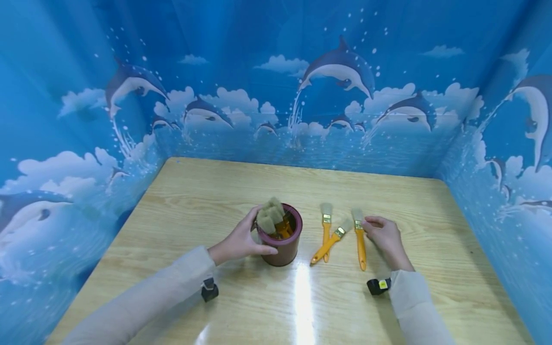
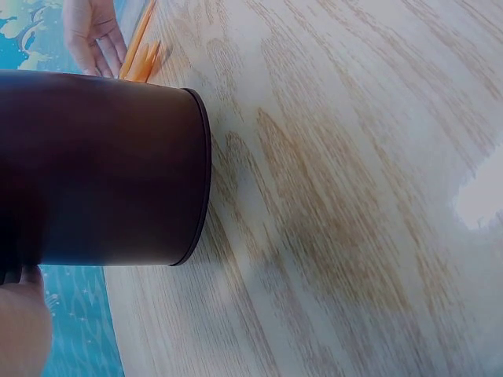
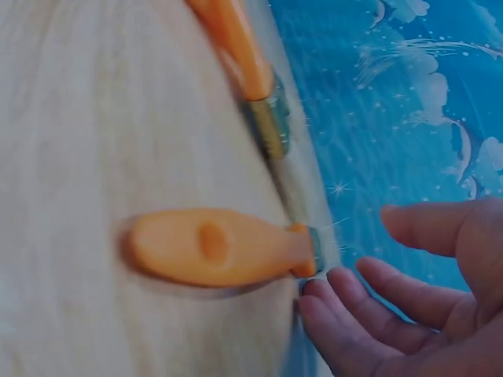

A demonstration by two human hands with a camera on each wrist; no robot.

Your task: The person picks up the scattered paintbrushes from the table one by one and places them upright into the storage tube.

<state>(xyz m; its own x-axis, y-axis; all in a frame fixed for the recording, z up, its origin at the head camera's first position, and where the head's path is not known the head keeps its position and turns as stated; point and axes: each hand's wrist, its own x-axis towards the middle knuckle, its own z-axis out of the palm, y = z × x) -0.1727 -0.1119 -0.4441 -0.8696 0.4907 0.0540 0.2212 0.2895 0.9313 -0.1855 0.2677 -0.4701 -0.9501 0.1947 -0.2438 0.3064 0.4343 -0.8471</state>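
My left hand (image 1: 239, 243) grips a dark red cylindrical pot (image 1: 281, 253), fingers behind its side and thumb across the front. Several paintbrushes (image 1: 270, 216) stand in the pot, pale bristles up, leaning left. In the left wrist view the pot wall (image 2: 110, 169) hides most of that hand. To the right, my right hand (image 1: 385, 238) is at a flat paintbrush (image 1: 360, 242) with an orange handle, fingertips close by its metal band. The right wrist view shows this hand's thumb and fingers spread apart, right by the end of the orange handle (image 3: 220, 247).
Two more orange-handled paintbrushes lie between pot and right hand: a slanted one (image 1: 325, 249) crosses over a straighter one (image 1: 326, 225). Everything is on a light wood table (image 1: 207, 191). Blue dolphin-print curtains (image 1: 258, 57) surround its back and sides.
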